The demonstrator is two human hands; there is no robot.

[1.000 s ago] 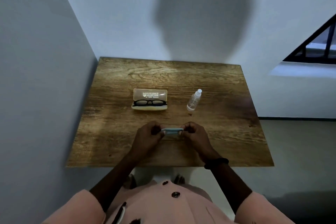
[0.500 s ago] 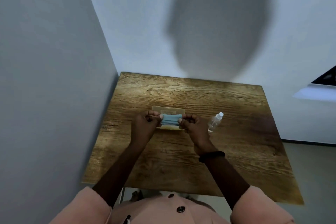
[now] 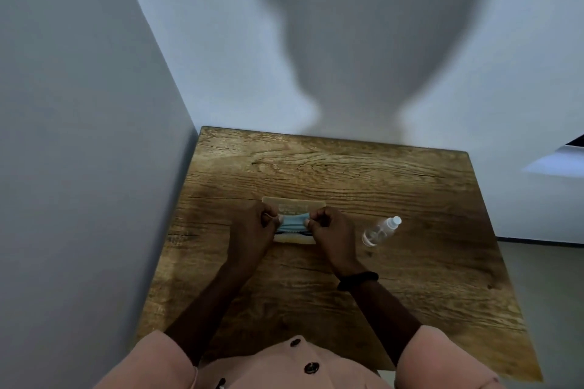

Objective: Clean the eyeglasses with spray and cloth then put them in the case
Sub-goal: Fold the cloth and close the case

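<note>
A folded light-blue cloth [image 3: 292, 223] is stretched between my hands over the open beige glasses case [image 3: 292, 205]. My left hand [image 3: 252, 232] pinches the cloth's left end and my right hand [image 3: 328, 232] pinches its right end, fingers curled. Only a thin dark strip of the black eyeglasses [image 3: 292, 233] shows in the case beneath the cloth; my hands hide the rest. A small clear spray bottle [image 3: 379, 230] lies on the wooden table [image 3: 426, 262], just to the right of my right hand.
The table stands in a corner, with a grey wall [image 3: 79, 167] along its left edge and a pale wall [image 3: 221, 57] behind it. A black band [image 3: 357, 279] is on my right wrist. Floor shows to the right of the table.
Both hands carried the cloth from near the table's front edge away from me, to a place over the case and glasses. The view also swung left and up.
</note>
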